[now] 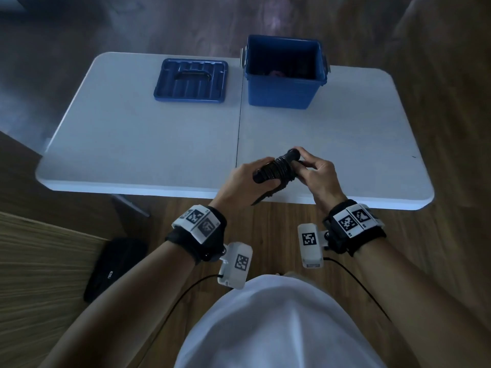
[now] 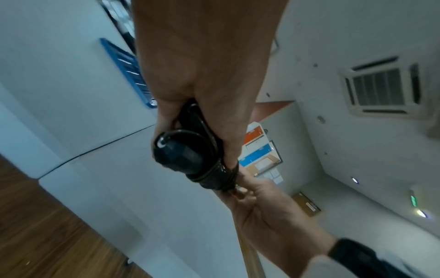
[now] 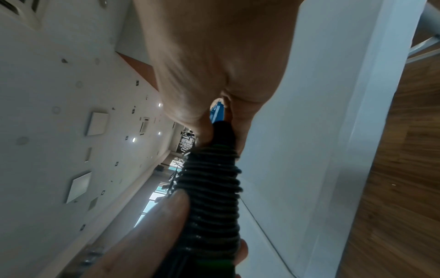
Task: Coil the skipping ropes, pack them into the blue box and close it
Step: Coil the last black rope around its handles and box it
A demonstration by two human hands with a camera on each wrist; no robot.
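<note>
A: Where's the rope, relative to the blue box [image 1: 284,86]?

B: Nearer you than the box, above the front edge of the white counter [image 1: 132,144]. You have the black skipping rope [image 1: 276,167] between both hands, its cord wound in tight turns round the handles, the bundle lying tilted with its far end pointing roughly toward the box.

A: Your left hand?

B: Your left hand [image 1: 247,181] is wrapped round the near end of the bundle, fingers curled under it. In the left wrist view a rounded black handle end [image 2: 177,150] sticks out of your fist.

A: And the right?

B: Your right hand [image 1: 317,172] pinches the end of the bundle nearest the box, fingertips on the handle tip and thumb against the coils. The right wrist view shows the wound cord [image 3: 212,188] running up into that pinch.

A: The box itself?

B: Open, upright at the counter's far edge. Something reddish lies low inside; what it is, can't tell. The blue lid [image 1: 191,80] lies flat just left of the box, apart from it, its handle showing.

A: Anything else?

B: A black bag [image 1: 114,266] on the wooden floor, nearer you than the box and well to its left.
</note>
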